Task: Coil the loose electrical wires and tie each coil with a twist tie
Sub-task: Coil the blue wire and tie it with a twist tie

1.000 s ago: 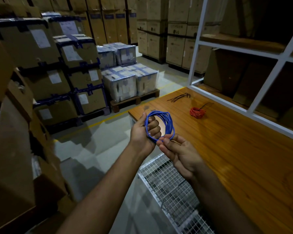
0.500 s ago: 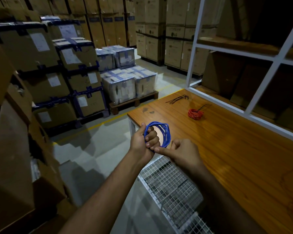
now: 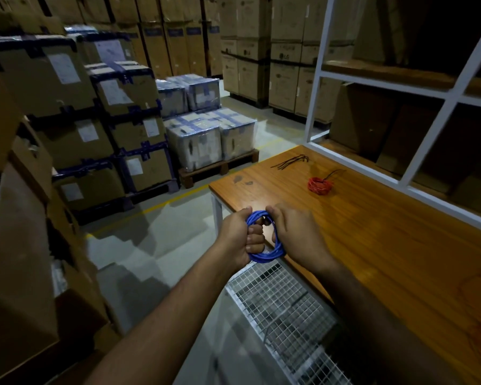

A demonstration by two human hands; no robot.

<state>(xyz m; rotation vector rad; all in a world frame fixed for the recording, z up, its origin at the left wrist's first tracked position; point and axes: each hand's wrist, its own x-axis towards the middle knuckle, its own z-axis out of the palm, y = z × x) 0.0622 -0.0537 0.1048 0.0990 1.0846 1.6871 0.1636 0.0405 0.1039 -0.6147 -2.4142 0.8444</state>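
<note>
A coil of blue wire (image 3: 267,256) hangs in the air at the wooden table's (image 3: 372,245) near-left edge. My left hand (image 3: 238,238) grips its left side with curled fingers. My right hand (image 3: 295,234) grips the right side, back of the hand toward me. A red wire coil (image 3: 320,185) with a dark tie sticking out lies on the table farther back. A small bunch of black twist ties (image 3: 290,161) lies near the table's far corner.
A white wire-mesh basket (image 3: 283,315) sits below the table edge under my hands. A white shelf frame (image 3: 400,107) with cardboard boxes rises along the table's right side. Stacked cartons (image 3: 67,107) and a pallet of wrapped boxes (image 3: 208,140) fill the floor to the left.
My right hand moved from pinching the coil's bottom to gripping its right side. Both hands and the blue coil dropped lower, toward the table edge.
</note>
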